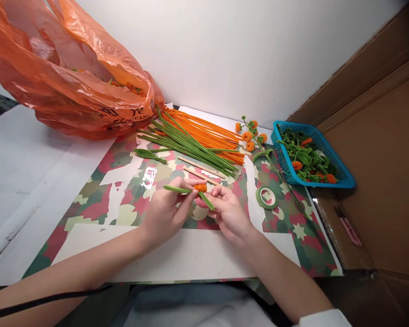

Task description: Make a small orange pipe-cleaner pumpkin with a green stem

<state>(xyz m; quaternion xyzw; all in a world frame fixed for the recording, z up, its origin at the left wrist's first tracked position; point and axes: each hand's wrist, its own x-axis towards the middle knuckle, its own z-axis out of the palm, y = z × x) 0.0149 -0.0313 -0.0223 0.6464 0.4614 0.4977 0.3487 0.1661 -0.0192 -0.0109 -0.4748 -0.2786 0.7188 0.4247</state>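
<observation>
Between my two hands is a small ribbed orange coil (200,187) of pipe cleaner, with a green pipe cleaner (206,200) at it. My left hand (168,209) is closed, its thumb and fingers pinching the green piece and the coil's left side; one green end sticks out to the left. From the right, my right hand (231,215) pinches the other green end, which slants down beneath the coil. Two thin wooden sticks (201,175) lie just beyond my fingers. Behind them spread loose green pipe cleaners (194,145) and orange pipe cleaners (204,127).
At the back left stands an orange plastic bag (88,95). A finished orange flower stem (248,136) lies near a blue basket (347,181) of green and orange pieces. Green tape (266,197) sits right; a pink-handled cutter (349,229) rests by the cardboard (381,136).
</observation>
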